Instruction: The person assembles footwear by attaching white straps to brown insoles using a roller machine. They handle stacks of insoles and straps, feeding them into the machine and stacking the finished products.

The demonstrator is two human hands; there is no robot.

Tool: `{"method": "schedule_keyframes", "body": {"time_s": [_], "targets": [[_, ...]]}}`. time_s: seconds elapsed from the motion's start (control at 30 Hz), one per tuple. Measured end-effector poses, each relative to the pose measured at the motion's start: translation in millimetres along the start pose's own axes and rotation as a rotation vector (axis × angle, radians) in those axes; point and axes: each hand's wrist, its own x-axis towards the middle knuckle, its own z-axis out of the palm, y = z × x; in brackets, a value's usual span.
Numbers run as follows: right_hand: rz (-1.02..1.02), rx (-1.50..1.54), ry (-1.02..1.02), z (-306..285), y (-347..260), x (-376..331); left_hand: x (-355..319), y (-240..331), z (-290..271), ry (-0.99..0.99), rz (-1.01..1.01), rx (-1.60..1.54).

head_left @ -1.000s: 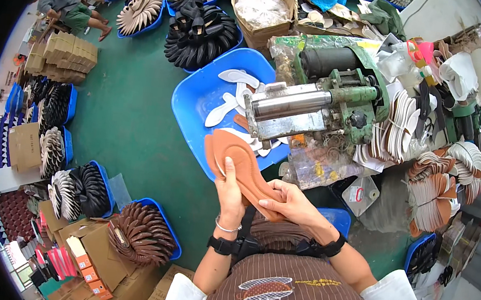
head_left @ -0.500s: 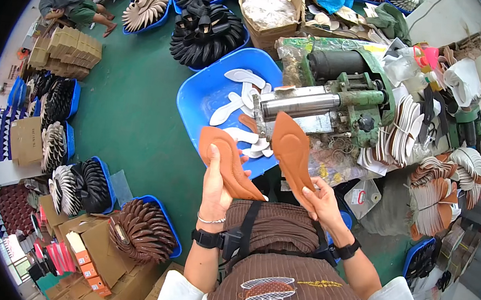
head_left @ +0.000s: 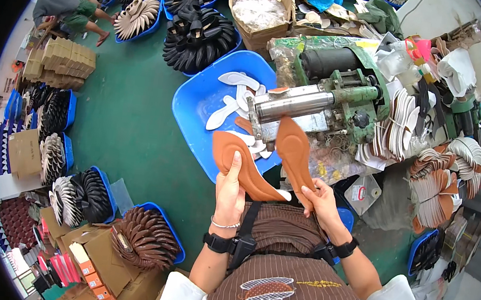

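Clearly, the left hand [head_left: 230, 187] grips one brown insole [head_left: 243, 165] over the blue tub [head_left: 196, 101], while the right hand [head_left: 318, 198] pinches another [head_left: 294, 150] whose tip meets the steel roller [head_left: 295, 105], where fingers risk getting drawn in.

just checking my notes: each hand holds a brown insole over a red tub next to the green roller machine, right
Not quite: the tub is blue, not red. The head view shows the left hand and right hand each holding a brown insole by the green roller machine.
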Motion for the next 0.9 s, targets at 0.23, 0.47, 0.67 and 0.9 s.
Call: {"method": "schedule_keyframes", "body": {"time_s": [0.23, 0.47, 0.67, 0.9], "targets": [[-0.143, 0.088, -0.093, 38.9, -30.2, 23.4, -1.3, -14.5, 18.6, -0.002, 0.221, 0.222], [-0.086, -0.15, -0.237, 55.0, -18.6, -16.3, 6.7, -26.0, 15.0, 0.025, 0.429, 0.558], [-0.029, -0.164, -0.078, 54.9, -27.4, -37.8, 25.9, -28.3, 8.1, -0.216, 0.341, 0.797], [-0.089, -0.16, 0.112, 13.3, 11.8, 0.0, 59.5, 13.4, -19.2, -0.58, -0.109, 1.132]]}}
